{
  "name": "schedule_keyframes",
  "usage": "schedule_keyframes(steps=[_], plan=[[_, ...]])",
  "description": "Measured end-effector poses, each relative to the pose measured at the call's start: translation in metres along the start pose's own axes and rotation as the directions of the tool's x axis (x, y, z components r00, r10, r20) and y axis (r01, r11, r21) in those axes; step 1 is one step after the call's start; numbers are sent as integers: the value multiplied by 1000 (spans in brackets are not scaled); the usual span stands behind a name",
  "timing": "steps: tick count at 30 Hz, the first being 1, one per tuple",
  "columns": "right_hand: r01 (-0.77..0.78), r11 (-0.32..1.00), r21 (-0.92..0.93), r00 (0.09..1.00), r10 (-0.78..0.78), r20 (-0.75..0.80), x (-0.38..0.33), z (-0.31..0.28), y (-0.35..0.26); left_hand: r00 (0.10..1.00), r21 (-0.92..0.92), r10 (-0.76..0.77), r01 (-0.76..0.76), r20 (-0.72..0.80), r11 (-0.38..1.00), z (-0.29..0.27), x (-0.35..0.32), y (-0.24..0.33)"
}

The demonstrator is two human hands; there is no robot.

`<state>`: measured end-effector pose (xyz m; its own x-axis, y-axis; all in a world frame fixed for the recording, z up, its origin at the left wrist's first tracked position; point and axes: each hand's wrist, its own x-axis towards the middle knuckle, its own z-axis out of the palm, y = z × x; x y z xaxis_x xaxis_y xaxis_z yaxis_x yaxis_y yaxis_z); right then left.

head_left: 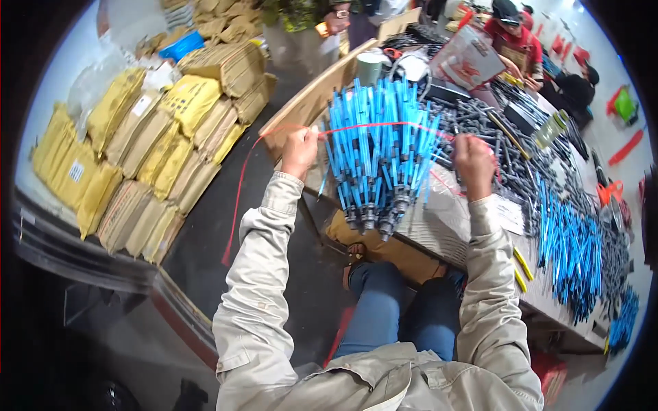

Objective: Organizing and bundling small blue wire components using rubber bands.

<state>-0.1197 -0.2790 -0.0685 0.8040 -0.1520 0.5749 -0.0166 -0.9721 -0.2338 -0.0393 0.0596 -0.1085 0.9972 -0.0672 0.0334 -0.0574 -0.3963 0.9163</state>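
Head view: a bundle of blue rods (379, 154) stands fanned at the near edge of the counter (473, 226), with a red string (373, 126) stretched across its upper part. The left hand (299, 152) is closed on the string left of the bundle, its loose tail trailing to the floor. The right hand (474, 164) is fisted on the other end. Uneven pull could let the string slide up, and the bundle might splay apart. More blue rods (569, 253) lie further right; yellow sacks (144, 151) are stacked on the floor.
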Motion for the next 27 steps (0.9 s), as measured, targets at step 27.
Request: schedule_keyframes(steps=[27], plan=[[-319, 565, 761, 943, 270, 194, -137, 6, -71, 966, -781, -105, -126, -238, 611, 44, -170, -19]])
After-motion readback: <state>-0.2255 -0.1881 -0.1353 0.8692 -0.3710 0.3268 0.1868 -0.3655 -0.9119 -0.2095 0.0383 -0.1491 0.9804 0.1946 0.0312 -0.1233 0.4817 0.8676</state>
